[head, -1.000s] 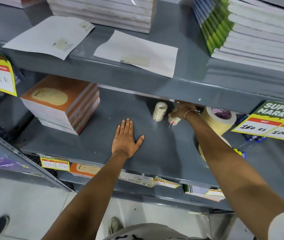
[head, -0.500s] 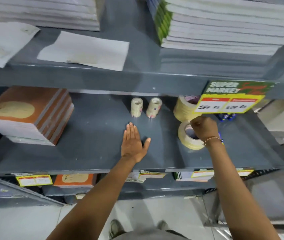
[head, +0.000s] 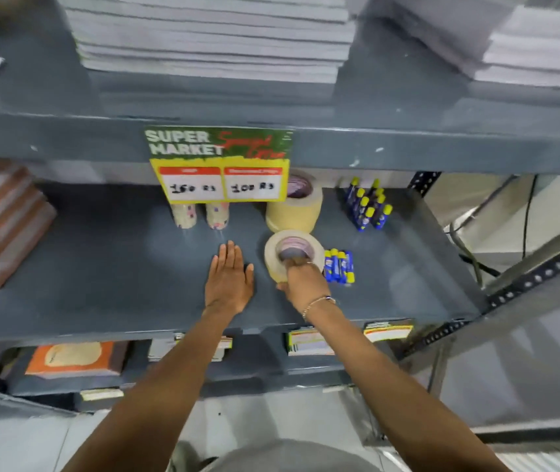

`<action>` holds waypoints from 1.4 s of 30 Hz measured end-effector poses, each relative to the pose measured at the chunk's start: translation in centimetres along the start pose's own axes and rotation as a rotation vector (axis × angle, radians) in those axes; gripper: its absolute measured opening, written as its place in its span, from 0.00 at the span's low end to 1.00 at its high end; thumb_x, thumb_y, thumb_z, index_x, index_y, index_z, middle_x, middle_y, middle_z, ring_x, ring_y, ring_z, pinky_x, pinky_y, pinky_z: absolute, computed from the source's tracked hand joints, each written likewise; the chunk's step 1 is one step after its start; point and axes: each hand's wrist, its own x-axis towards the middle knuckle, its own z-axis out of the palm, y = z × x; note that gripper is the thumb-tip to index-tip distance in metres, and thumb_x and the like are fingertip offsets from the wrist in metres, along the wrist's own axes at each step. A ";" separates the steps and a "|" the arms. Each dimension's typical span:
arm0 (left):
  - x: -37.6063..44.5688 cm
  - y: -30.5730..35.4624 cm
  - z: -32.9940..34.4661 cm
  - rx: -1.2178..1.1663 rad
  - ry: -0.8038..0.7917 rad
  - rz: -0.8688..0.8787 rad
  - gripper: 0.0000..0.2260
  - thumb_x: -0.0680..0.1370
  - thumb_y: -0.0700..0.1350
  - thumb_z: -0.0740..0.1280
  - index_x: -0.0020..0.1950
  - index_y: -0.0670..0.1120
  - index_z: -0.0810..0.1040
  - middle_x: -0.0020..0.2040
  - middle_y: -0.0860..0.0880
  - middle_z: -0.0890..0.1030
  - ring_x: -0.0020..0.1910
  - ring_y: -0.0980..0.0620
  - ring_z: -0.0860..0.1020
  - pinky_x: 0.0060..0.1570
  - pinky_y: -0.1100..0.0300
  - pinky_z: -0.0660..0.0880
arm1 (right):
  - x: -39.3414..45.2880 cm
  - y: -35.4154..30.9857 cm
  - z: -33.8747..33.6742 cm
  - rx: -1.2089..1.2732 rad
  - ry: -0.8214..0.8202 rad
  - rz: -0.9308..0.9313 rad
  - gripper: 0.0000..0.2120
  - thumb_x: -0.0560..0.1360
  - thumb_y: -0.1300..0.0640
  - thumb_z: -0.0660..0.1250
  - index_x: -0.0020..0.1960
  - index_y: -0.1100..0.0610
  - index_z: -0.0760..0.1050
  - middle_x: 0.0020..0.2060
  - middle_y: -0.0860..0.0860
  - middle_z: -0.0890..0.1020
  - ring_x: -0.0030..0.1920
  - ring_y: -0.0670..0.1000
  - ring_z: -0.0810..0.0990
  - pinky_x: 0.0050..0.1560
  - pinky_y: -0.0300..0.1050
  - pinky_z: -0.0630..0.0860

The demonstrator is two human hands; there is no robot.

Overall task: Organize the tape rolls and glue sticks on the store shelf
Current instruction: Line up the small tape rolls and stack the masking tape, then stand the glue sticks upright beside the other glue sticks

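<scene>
at centre frame the right hand gripped a wide masking tape roll on the grey shelf; the left hand lay flat, fingers spread, beside it. glue sticks lay just right.

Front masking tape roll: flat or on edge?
Flat. The front masking tape roll shows its core hole facing up; the right hand grips its near rim.

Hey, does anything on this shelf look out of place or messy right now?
Yes. A few glue sticks lie flat beside the front tape roll, apart from the upright glue sticks at the back right. The right hand grips that tape roll, tilted off the shelf.
</scene>
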 end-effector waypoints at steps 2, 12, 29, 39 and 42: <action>-0.1 0.9 0.3 -0.006 0.045 -0.064 0.27 0.83 0.51 0.47 0.77 0.38 0.48 0.79 0.42 0.49 0.78 0.45 0.47 0.76 0.52 0.44 | 0.2 0.2 0.1 -0.062 0.001 -0.041 0.21 0.79 0.59 0.61 0.70 0.66 0.65 0.67 0.63 0.72 0.68 0.62 0.70 0.69 0.50 0.65; -0.3 1.3 1.1 0.006 0.073 -0.087 0.27 0.82 0.52 0.47 0.77 0.39 0.47 0.79 0.43 0.49 0.78 0.46 0.46 0.76 0.52 0.45 | 1.2 0.2 0.3 -0.195 -0.021 -0.134 0.17 0.78 0.63 0.62 0.65 0.70 0.69 0.62 0.64 0.75 0.66 0.63 0.70 0.69 0.58 0.66; -0.3 0.9 1.1 -0.023 0.102 -0.083 0.27 0.82 0.53 0.49 0.77 0.41 0.48 0.79 0.44 0.51 0.78 0.47 0.47 0.77 0.53 0.45 | 0.7 0.7 0.1 -0.245 0.022 -0.137 0.17 0.77 0.61 0.64 0.64 0.66 0.72 0.63 0.62 0.76 0.65 0.62 0.73 0.70 0.53 0.65; -0.6 1.0 0.8 -0.045 0.106 -0.062 0.27 0.82 0.52 0.49 0.77 0.40 0.49 0.79 0.42 0.51 0.78 0.46 0.47 0.76 0.53 0.45 | 0.0 0.6 -0.7 -0.128 0.000 -0.096 0.17 0.76 0.60 0.66 0.63 0.66 0.73 0.62 0.62 0.77 0.63 0.60 0.75 0.65 0.50 0.71; -0.6 1.0 0.7 -0.045 0.099 -0.062 0.27 0.82 0.52 0.49 0.77 0.39 0.48 0.79 0.42 0.50 0.78 0.46 0.47 0.77 0.53 0.45 | -0.2 0.4 -1.0 -0.104 -0.008 -0.083 0.18 0.76 0.61 0.66 0.64 0.66 0.72 0.63 0.62 0.76 0.64 0.61 0.74 0.65 0.50 0.70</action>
